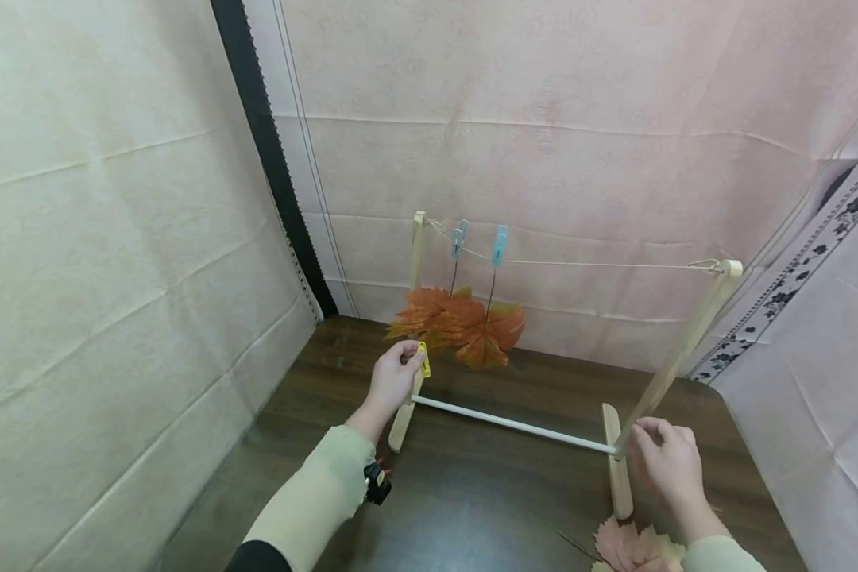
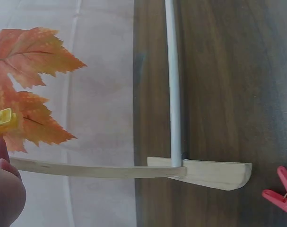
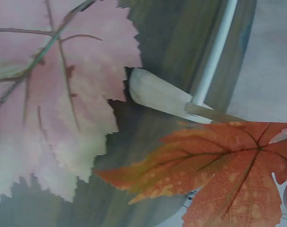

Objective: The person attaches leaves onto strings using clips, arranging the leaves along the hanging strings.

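In the head view my left hand point(image 1: 395, 372) pinches a yellow clothespin point(image 1: 424, 360) between thumb and fingers, beside the left post and just below the hanging leaves. Two orange maple leaves point(image 1: 488, 338) hang by their stems from a string, clipped with blue clothespins point(image 1: 500, 245). My right hand point(image 1: 666, 459) is by the foot of the right post point(image 1: 679, 349), thumb and fingertips together. From the right wrist, an orange maple leaf point(image 3: 238, 161) shows at its fingertips, held there; the head view hides nearly all of it behind the hand.
A pale pink leaf point(image 1: 636, 548) lies on the brown table near the right forearm. A white rod point(image 1: 515, 425) joins the stand's two wooden feet point(image 1: 617, 469). A red clothespin point(image 2: 282, 191) shows at the left wrist view's edge. Cloth walls point(image 1: 579, 175) enclose the table.
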A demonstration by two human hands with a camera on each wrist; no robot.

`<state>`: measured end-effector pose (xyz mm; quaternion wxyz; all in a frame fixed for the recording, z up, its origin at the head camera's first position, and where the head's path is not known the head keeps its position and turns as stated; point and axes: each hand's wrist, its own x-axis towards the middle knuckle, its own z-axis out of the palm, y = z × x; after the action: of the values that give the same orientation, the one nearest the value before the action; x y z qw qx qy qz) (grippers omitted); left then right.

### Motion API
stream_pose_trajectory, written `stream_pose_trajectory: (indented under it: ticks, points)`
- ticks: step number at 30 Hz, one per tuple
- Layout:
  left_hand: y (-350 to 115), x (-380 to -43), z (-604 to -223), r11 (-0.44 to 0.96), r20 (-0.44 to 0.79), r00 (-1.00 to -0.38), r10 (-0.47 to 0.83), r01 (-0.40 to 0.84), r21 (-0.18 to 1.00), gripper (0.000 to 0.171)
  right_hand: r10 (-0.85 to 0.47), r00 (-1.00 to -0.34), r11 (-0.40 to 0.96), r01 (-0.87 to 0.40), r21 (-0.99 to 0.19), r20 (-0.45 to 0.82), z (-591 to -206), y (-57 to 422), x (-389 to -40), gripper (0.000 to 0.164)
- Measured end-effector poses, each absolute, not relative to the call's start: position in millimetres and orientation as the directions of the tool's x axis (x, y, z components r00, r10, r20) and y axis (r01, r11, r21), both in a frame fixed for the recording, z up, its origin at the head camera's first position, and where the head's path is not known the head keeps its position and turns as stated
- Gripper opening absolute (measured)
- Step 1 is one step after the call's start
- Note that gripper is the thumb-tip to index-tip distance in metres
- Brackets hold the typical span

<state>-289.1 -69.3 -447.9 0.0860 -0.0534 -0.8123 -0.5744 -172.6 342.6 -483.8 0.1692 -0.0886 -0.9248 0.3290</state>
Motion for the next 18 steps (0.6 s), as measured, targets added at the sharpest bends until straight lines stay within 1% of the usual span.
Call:
stream_pose_trajectory:
  ticks: [7,13,18]
  points:
    - [-66,-291,-435,0.341,0.245,-0.969,-0.002,0.230,0.912,0.029,0.291,-0.926,0.738,0.058,-0.673,0.240,-468,338,-176,0.041]
    - [-63,-293,-420,0.304,0.269,-0.963,0.020,0.262,0.916,0.029,0.285,-0.925,0.726,0.036,-0.686,0.252,-453,336,-179,0.042]
    - [-61,-292,-410,0.320,0.285,-0.958,0.036,0.282,0.905,0.029,0.265,-0.923,0.734,0.005,-0.679,0.280,-440,331,-184,0.042]
